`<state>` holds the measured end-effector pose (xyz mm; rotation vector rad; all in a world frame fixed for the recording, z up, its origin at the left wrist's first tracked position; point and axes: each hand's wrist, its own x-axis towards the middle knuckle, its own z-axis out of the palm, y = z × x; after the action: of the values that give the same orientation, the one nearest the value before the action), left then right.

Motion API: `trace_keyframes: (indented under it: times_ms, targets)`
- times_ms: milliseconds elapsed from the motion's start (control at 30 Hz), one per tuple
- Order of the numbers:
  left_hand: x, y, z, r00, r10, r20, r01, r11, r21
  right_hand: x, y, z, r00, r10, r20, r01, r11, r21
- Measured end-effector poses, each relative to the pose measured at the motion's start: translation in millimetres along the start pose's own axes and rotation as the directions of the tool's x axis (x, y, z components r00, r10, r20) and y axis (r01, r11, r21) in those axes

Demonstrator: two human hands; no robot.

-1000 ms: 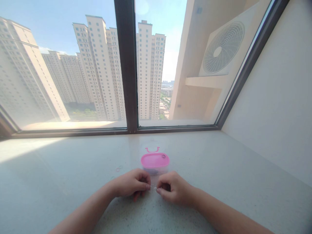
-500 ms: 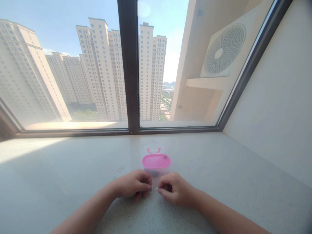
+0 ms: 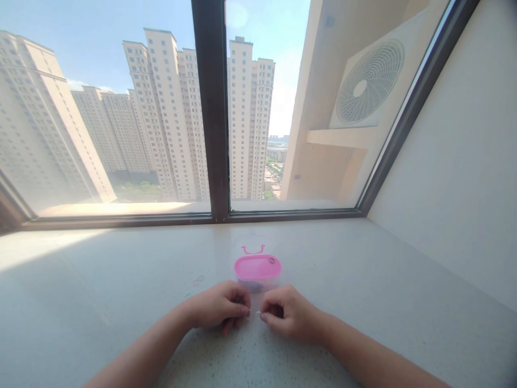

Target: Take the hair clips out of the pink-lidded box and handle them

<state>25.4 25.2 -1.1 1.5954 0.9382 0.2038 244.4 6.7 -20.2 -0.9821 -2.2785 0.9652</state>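
Head view: the left hand and right hand curl narrow, fingertips just beside a tiny pale ring; whether they hold it, I cannot tell; so small piece needs slow, steady fingertips; the clear box with pink lid stands just ahead; the stone sill has open room on both sides, up to the window frame.

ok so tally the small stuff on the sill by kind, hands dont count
clear box with pink lid: 1
pink u-shaped handle: 1
dark ring on the lid: 1
pale loop between left hand and right hand: 1
coloured elastic bands: at least 1, too small to count
total: at least 5
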Motion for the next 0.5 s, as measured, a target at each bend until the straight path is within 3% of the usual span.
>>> trace_keyframes:
  times_ms: [500]
  targets:
    - [-0.4,-0.1,0.4,1.000,0.005,-0.011,-0.005,1.000,-0.004,0.7,-2.9,-0.6,1.000,0.006,0.006,-0.006,1.000,-0.021]
